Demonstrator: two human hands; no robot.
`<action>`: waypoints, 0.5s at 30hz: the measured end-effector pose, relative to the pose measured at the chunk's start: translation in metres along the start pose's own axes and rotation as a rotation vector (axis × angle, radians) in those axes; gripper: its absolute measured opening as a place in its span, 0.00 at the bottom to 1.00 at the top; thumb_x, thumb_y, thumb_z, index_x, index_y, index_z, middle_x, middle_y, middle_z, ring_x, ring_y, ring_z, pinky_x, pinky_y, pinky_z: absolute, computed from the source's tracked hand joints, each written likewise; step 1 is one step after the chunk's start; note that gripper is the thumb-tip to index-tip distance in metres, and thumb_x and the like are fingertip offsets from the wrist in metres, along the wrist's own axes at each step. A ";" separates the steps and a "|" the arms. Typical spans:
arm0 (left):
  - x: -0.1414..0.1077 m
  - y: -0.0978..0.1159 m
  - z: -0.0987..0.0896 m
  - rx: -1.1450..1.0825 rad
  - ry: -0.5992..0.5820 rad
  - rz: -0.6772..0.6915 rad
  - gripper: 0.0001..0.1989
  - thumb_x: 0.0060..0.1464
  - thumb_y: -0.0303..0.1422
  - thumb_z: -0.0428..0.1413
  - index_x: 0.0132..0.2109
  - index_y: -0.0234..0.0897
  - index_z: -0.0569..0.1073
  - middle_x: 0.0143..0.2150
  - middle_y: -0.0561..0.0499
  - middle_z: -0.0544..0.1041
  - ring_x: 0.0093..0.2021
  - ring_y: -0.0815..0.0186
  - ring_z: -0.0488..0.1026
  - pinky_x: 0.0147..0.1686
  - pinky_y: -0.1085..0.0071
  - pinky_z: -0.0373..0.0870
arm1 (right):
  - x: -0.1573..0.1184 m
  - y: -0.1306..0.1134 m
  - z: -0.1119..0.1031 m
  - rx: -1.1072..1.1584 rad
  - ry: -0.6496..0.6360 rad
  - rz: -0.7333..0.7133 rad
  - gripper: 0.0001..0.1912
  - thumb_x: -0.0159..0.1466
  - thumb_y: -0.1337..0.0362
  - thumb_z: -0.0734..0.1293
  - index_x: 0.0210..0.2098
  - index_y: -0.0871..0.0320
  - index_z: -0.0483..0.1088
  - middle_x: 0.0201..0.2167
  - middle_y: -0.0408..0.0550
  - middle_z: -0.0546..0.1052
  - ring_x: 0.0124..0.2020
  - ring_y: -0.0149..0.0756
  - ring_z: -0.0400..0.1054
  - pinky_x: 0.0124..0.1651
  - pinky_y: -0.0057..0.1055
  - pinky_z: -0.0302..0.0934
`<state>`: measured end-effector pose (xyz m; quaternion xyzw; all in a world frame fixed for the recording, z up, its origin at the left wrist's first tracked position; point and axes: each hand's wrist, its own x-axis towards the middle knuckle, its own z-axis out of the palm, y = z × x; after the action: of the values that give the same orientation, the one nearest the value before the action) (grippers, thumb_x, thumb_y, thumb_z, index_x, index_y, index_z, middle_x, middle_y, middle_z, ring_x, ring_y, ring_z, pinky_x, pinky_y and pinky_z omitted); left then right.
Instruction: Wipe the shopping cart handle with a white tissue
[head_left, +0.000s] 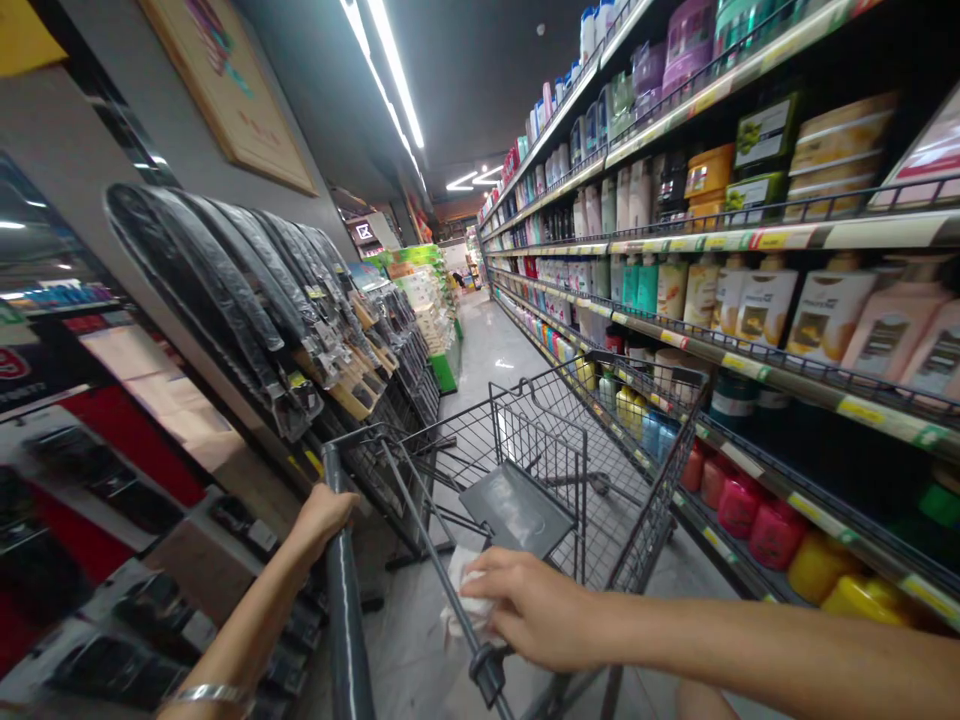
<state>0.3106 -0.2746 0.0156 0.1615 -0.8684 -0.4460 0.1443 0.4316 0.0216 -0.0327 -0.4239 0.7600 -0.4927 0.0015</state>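
Note:
A wire shopping cart [450, 455] stands in front of me, with a grey flap [521, 508] folded out at its child seat. My left hand [322, 515] is wrapped round the far left part of the cart's grey handle [349, 630]. In my right hand [532, 605] is a crumpled white cloth or tissue [465, 585], pressed round the thin metal bar [431, 555] just behind the handle. Part of the cloth hangs below the bar. The fingertips of the right hand are partly hidden by the cloth.
Shelves of bottles and jars [765, 305] line the right side, close to the cart. On the left hang plastic-wrapped black goods [225, 270] on a rack. Further along, a green display stand [444, 370] borders the aisle floor [487, 335], which runs ahead.

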 end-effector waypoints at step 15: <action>-0.007 0.009 -0.005 0.104 -0.108 -0.100 0.11 0.36 0.25 0.56 0.21 0.42 0.59 0.10 0.57 0.62 0.12 0.66 0.62 0.14 0.70 0.60 | 0.112 0.075 0.026 0.015 0.197 0.124 0.14 0.58 0.77 0.63 0.37 0.57 0.76 0.35 0.44 0.72 0.42 0.32 0.66 0.47 0.25 0.58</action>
<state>0.3174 -0.2707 0.0256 0.1876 -0.8878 -0.4150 0.0660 0.3224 -0.0587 -0.0551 -0.3258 0.7775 -0.5365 -0.0395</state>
